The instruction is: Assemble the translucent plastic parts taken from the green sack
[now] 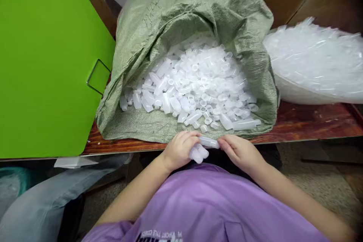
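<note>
My left hand (181,149) is closed around a small bunch of translucent white plastic tubes (198,154), whose rounded ends stick out below its fingers. Between my two hands lies one more plastic tube (209,142), roughly level. My right hand (241,153) pinches its narrower right end, while the left fingers cover its other end. Just beyond both hands, a green woven sack (136,124) lies with its mouth facing me. Inside it is a heap of similar loose tubes and short pieces (195,79).
The sack rests on a reddish wooden tabletop (312,121). A clear bag of white plastic pieces (314,64) stands at right. A bright green panel (51,56) with a wire handle (98,77) blocks the left. Below are another person's jeans-clad leg (65,185) and a teal tub (27,181).
</note>
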Demonstrator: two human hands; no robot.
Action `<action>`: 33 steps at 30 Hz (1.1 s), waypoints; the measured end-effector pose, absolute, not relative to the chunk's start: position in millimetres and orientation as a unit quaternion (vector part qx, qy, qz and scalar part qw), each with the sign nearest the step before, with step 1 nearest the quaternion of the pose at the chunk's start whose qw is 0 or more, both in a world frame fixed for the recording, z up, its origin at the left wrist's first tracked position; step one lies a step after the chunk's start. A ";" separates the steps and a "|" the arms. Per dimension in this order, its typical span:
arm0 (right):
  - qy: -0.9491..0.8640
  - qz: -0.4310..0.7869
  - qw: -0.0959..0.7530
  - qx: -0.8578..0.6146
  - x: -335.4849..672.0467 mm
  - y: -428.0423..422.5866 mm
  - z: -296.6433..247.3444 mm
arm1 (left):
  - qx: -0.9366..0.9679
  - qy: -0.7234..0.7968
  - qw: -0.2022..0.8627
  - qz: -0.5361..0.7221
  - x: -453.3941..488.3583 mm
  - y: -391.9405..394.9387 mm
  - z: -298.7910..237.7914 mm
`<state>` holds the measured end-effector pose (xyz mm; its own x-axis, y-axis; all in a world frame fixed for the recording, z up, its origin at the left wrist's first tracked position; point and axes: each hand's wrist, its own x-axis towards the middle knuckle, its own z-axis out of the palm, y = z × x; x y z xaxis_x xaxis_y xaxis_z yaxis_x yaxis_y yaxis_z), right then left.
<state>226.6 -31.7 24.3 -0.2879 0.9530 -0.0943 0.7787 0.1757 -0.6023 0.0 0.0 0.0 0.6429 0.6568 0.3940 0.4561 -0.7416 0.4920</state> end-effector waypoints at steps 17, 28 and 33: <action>-0.850 0.156 0.202 -0.460 216.7 -30.8 15.2 | 0.872 0.323 0.204 0.305 -1.7 0.4 4.7; -0.779 0.260 0.147 -0.552 204.1 -16.4 18.2 | 0.882 0.320 0.177 0.298 -0.1 6.9 3.4; -0.747 0.349 0.230 -0.518 215.5 -11.8 28.3 | 0.846 0.361 0.192 0.342 -8.0 -6.5 12.6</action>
<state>215.5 -11.8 28.3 -0.3584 0.9334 -0.0178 0.6125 0.2207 -0.7590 -8.0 -6.5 12.6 0.5046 0.7430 0.4397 0.4799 -0.6647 0.5726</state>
